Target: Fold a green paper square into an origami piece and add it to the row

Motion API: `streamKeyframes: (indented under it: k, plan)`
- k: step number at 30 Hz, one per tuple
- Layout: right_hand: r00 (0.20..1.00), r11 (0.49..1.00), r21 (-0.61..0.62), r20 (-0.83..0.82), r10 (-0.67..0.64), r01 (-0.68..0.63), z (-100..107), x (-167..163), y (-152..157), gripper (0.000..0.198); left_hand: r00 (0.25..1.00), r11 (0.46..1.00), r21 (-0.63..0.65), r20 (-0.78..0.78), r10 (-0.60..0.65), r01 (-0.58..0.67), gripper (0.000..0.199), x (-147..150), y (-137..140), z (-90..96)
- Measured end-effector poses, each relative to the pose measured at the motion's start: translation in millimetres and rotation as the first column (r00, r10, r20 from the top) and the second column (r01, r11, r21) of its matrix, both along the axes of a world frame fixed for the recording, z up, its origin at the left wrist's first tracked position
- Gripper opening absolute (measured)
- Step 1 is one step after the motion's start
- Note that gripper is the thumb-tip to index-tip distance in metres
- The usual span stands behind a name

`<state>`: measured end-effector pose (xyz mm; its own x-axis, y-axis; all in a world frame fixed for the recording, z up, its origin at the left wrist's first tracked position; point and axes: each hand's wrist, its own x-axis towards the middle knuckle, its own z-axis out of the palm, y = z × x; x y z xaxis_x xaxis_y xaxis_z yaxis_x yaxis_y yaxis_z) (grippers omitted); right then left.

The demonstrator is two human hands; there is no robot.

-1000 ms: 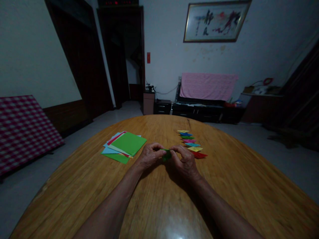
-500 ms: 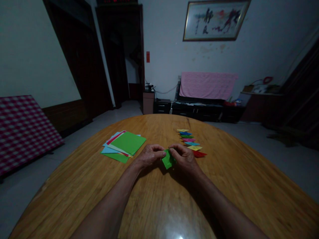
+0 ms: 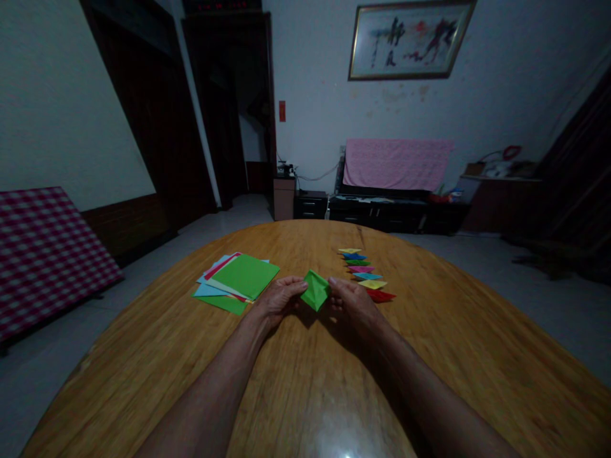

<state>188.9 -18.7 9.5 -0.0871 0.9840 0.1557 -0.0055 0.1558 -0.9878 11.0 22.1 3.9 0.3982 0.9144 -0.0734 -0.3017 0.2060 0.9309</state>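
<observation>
A small piece of folded green paper (image 3: 316, 291), diamond-shaped with creases showing, is held up just above the table between my two hands. My left hand (image 3: 282, 298) pinches its left corner between thumb and fingers. At the opposite corner, my right hand (image 3: 352, 299) grips it the same way, its lower fingers curled beneath. Beyond my right hand runs a row of folded paper boats, with a red one (image 3: 380, 296) nearest and a yellow one (image 3: 372, 285) behind it. Left of my left hand lies a loose stack of coloured paper sheets (image 3: 245, 276), a green one on top.
The round wooden table (image 3: 296, 394) fills the foreground. Past its far edge stands a low black cabinet (image 3: 377, 214) with a pink cloth (image 3: 398, 164) draped over something above it. A red-and-white checked panel (image 3: 52, 254) leans at the left.
The green paper has moved slightly up and left and now shows a full creased diamond face. My fingers have shifted outward to its left and right corners.
</observation>
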Motion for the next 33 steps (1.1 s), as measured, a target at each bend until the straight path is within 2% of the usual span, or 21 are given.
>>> streamKeyframes:
  k: [3,8,13,17,25,28,33]
  plan:
    - [0.994,0.994,-0.094,-0.102,0.048,-0.058,0.1,-1.7,-0.3,0.036,1.0,1.0,-0.007,0.007,0.026,-0.026,0.028,1.1,-0.9,1.0]
    - [0.994,0.995,-0.092,-0.088,-0.058,0.05,-1.6,-1.5,2.1,0.032,0.999,0.999,0.006,0.014,0.05,-0.05,0.031,3.7,-0.7,0.9]
    - [0.994,0.993,-0.108,-0.086,-0.062,0.053,-2.5,-0.2,4.2,0.032,0.997,0.999,-0.007,0.059,0.046,-0.046,0.033,5.5,-1.7,1.9]
    - [0.997,0.994,-0.096,-0.061,-0.055,0.049,-1.6,1.4,3.4,0.027,0.999,0.999,-0.011,-0.004,0.042,-0.042,0.031,6.2,-4.3,4.4]
    - [0.993,0.982,-0.185,-0.118,0.025,-0.046,-4.3,-4.5,0.0,0.034,0.976,0.985,0.021,-0.131,0.174,-0.173,0.029,7.6,-2.0,3.2]
    - [0.996,0.985,-0.172,-0.088,-0.008,-0.008,-5.6,-4.8,0.4,0.034,0.973,0.986,-0.006,-0.158,0.166,-0.169,0.031,7.8,-2.1,2.3]
    - [0.995,0.989,-0.148,-0.098,0.0,-0.015,-5.5,-3.7,1.9,0.036,0.982,0.989,-0.035,-0.129,0.137,-0.142,0.033,7.3,-1.8,-0.1]
